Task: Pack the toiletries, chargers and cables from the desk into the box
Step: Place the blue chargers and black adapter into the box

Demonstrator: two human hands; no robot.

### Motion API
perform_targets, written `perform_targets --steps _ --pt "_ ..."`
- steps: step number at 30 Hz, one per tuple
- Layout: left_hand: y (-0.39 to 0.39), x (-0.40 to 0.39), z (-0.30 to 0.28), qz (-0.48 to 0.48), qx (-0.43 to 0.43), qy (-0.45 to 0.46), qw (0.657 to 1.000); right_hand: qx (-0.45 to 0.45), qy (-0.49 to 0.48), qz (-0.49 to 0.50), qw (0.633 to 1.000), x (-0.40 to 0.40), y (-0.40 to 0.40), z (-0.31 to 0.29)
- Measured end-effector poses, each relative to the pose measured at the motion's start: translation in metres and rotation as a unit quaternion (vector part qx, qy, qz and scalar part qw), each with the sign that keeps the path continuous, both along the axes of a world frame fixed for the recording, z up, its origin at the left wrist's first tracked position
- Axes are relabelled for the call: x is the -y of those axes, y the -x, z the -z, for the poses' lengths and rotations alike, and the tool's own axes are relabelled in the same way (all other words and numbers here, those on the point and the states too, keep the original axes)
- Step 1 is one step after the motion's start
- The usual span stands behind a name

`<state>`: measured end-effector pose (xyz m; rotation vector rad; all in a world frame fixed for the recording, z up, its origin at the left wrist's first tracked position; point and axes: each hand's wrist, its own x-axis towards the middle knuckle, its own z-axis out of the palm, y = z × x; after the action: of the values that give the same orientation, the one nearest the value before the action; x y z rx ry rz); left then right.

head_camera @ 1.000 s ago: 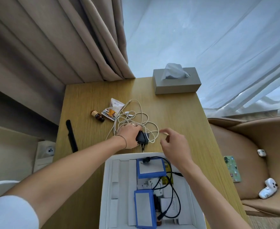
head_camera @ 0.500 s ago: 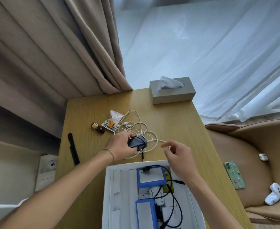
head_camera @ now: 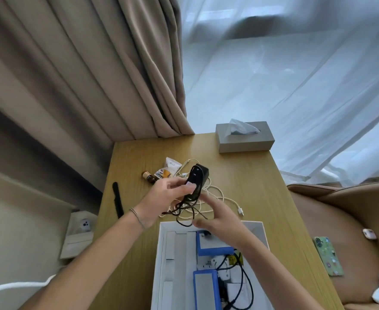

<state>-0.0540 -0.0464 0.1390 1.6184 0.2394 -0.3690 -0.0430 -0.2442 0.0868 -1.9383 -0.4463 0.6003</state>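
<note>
Nearest, a white cardboard box (head_camera: 159,260) sits open at the near edge of a pale wood-grain desk (head_camera: 251,189), holding blue-edged rectangular packs and glossy black cables. Above its far rim the right hand (head_camera: 220,217) hovers with fingers spread and loose, gripping nothing. The left hand (head_camera: 161,198) is raised off the desk, fingers closed around a black charger (head_camera: 196,179), blocky and matte, its thin black cord dangling in loops. Beneath lies a tangled white cable (head_camera: 228,200), with a small brown bottle (head_camera: 148,177) and crinkled sachet (head_camera: 169,167) beyond, and a slim black comb (head_camera: 117,199) to the left. Farther back stand a grey tissue box (head_camera: 244,139), heavy beige curtains (head_camera: 83,70) and sheer white drapes (head_camera: 295,74).
</note>
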Motion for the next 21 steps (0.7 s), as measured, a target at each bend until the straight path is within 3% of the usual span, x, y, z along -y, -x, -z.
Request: perform_targets --steps 7,10,15,18,21 --pt "0.010 -0.001 -0.036 -0.034 0.007 0.095 0.995 0.018 0.057 -0.124 0.990 -0.013 -0.001 -0.006" --pt "0.014 -0.007 -0.042 -0.055 0.027 0.066 0.996 -0.059 0.004 -0.091 0.994 -0.004 -0.003 -0.011" --pt "0.022 -0.016 -0.033 -0.103 0.073 -0.145 0.981 -0.105 -0.121 -0.053 0.986 0.023 -0.016 -0.034" --pt "0.026 -0.016 -0.023 -0.094 0.096 -0.287 0.949 -0.100 -0.147 -0.046 0.983 0.028 -0.021 -0.052" --pt "0.029 -0.011 -0.017 -0.062 0.141 -0.406 0.901 -0.035 -0.111 -0.056 0.992 0.026 -0.026 -0.071"
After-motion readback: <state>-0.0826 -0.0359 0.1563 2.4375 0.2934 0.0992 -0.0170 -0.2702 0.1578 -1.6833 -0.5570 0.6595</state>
